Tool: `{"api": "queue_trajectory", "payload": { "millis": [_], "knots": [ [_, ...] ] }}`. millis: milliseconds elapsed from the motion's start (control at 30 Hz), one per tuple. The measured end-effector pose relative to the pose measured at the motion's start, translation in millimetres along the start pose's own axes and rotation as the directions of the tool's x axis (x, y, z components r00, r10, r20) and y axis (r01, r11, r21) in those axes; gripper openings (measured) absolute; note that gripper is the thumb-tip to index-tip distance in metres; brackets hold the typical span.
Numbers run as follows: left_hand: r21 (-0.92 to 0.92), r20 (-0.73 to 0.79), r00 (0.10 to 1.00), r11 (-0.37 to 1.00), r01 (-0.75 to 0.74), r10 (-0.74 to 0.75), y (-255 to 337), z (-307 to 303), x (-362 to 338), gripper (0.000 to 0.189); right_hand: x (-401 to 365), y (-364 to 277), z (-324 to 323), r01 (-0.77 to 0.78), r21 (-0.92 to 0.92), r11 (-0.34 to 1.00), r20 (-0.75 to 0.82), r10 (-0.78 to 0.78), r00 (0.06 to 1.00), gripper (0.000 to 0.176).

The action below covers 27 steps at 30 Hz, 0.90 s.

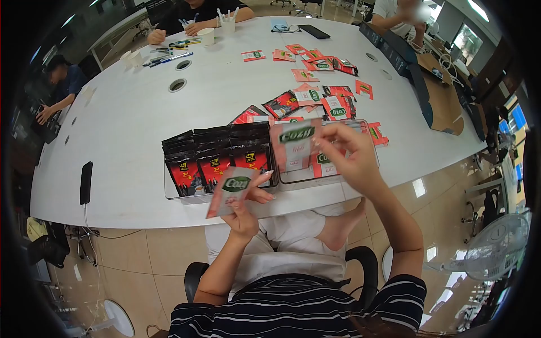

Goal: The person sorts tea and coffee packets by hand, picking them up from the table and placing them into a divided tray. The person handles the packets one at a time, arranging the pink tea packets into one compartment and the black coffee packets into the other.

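Observation:
My left hand (245, 217) grips a pink and white Cozy tea sachet (230, 192) over the table's front edge. Raised above the right tray, my right hand (346, 152) pinches another Cozy sachet (295, 141) by its right side; it is slightly blurred. Beneath it, more Cozy sachets (324, 164) stand in the clear-walled right tray (310, 182). The left tray (186, 198) holds rows of black and red coffee sachets (214, 169), close to my left hand.
Loose tea sachets (338, 107) and coffee sachets (282, 104) lie scattered beyond the trays. A phone (86, 182) on a cable is at left. Pens (169, 58) and paper cups (207, 37) stand farther back. Cardboard boxes (434, 96) line the right edge. Other people sit around the table.

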<state>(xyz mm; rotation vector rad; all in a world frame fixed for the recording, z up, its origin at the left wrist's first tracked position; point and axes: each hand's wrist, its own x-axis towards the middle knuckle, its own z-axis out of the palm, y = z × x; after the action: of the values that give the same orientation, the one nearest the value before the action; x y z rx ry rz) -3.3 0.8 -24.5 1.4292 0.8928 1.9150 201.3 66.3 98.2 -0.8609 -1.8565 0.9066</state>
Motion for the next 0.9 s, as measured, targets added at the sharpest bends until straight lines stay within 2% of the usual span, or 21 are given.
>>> {"api": "queue_trajectory", "payload": {
  "millis": [100,133,200,300,400,500,600,700,800,900],
  "knots": [
    [0.132,0.041,0.996,0.988,0.08,-0.086,2,-3,-2,0.096,-2,7,-15,-0.042,0.008,0.999,-0.071,0.043,0.997,0.012],
    [0.112,0.044,0.994,0.989,0.094,-0.1,3,-3,-2,0.1,-3,8,-20,-0.065,-0.017,0.998,-0.08,0.063,0.995,0.012],
    [0.085,0.049,0.994,0.992,0.09,-0.094,1,-4,-2,0.099,-7,11,-28,-0.093,-0.058,0.994,-0.115,0.086,0.99,0.014],
    [0.092,0.065,0.99,0.989,0.12,-0.126,3,-6,-2,0.099,-11,12,-40,-0.137,-0.276,0.951,-0.126,0.106,0.986,0.012],
    [0.1,0.085,0.985,0.985,0.141,-0.15,5,-5,-1,0.099,-16,17,-51,-0.075,-0.439,0.895,-0.06,0.055,0.997,0.013],
    [0.096,0.101,0.984,0.986,0.134,-0.144,6,-6,-1,0.097,-25,31,-61,-0.164,-0.476,0.864,0.025,0.199,0.98,0.011],
    [0.087,0.096,0.985,0.987,0.135,-0.143,4,-6,-2,0.094,-28,32,-60,-0.192,-0.605,0.773,0.044,0.273,0.961,0.009],
    [0.078,0.083,0.988,0.989,0.126,-0.132,5,-7,-2,0.092,-31,28,-55,-0.087,-0.81,0.58,-0.056,0.072,0.996,0.008],
    [0.084,0.05,0.993,0.991,0.1,-0.105,9,-1,1,0.089,-25,12,-53,-0.187,-0.76,0.622,-0.075,0.202,0.976,0.01],
    [0.086,0.024,0.996,0.992,0.087,-0.089,11,2,1,0.087,-24,16,-56,-0.183,-0.673,0.716,0.094,0.329,0.94,0.016]
  ]
}}
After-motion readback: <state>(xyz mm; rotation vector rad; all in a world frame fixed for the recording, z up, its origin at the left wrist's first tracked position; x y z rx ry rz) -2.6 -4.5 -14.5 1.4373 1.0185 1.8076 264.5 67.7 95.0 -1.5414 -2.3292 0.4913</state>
